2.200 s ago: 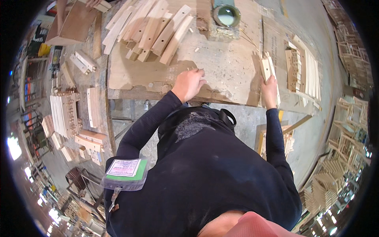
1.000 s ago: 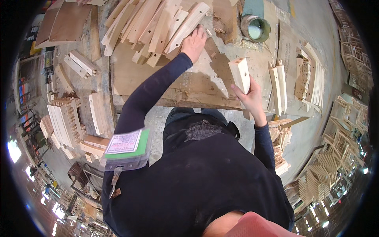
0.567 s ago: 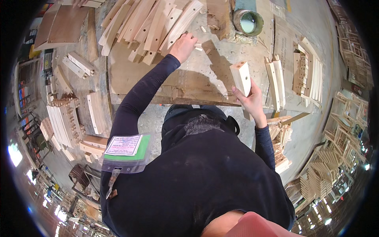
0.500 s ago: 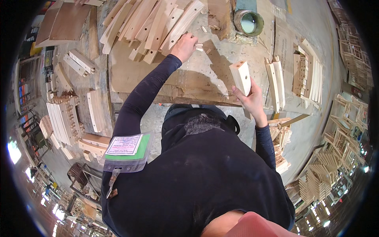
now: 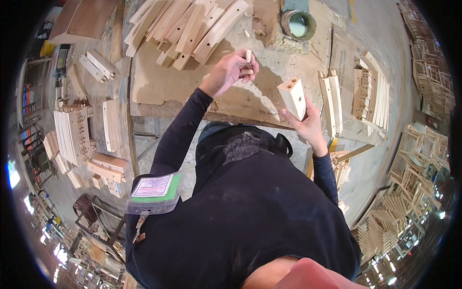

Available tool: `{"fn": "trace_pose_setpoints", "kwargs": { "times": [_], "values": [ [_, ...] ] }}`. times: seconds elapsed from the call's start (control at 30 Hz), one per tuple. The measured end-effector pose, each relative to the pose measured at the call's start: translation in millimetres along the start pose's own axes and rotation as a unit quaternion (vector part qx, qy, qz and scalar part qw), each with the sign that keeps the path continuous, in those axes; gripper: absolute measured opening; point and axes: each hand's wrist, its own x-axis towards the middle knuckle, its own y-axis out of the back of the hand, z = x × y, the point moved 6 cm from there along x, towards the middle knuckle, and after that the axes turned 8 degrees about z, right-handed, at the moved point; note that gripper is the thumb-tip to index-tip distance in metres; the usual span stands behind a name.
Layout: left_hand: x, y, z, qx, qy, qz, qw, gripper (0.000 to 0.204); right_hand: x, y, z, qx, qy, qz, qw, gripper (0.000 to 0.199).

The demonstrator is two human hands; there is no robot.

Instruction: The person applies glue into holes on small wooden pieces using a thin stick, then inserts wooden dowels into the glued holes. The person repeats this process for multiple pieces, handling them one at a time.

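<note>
Pinched in the fingers of my left hand (image 5: 230, 73) is a short wooden dowel (image 5: 248, 56), standing upright. A second dowel (image 5: 247, 72) shows lower down in the same fingers. My right hand (image 5: 309, 126) is closed round the lower part of a pale wooden piece (image 5: 294, 100), raised at the table's near edge. This piece has two round holes in its top end and one in its side. Between my hands is a gap; the dowels do not touch the piece. One more loose dowel (image 5: 247, 33) lies on the table beyond my left hand.
Curved wooden slats with holes (image 5: 192, 36) are heaped at the far left of the table. A pot of whitish liquid (image 5: 299, 25) stands at the far side. To the right lie paired strips (image 5: 331, 103) and a stack of slats (image 5: 380, 94); more parts (image 5: 72, 137) sit at left.
My left hand has lifted off the table beside the heap, come nearer and turned, with dowels now in its fingers. My right hand still holds the wooden piece in nearly the same place.
</note>
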Motion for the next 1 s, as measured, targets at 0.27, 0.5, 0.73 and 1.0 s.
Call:
{"fn": "trace_pose_setpoints", "kwargs": {
  "times": [0.27, 0.5, 0.73, 1.0],
  "values": [
    [-40, -34, 15, 0.104, -0.056, -0.026, 0.993, 0.023, -5, 1, -23, -0.061, 0.107, -0.021, 0.992, 0.034],
    [-67, -77, 48, 0.422, -0.304, 0.025, 0.854, 0.017, -13, 1, -34, -0.043, 0.137, -0.027, 0.989, 0.034],
    [-87, -98, 54, 0.401, -0.240, -0.028, 0.884, 0.005, -21, 0, -47, -0.105, 0.166, -0.091, 0.976, 0.040],
    [-96, -119, 67, 0.628, -0.280, -0.128, 0.715, 0.022, -26, 3, -58, -0.184, 0.236, -0.098, 0.949, 0.036]
  ]
}}
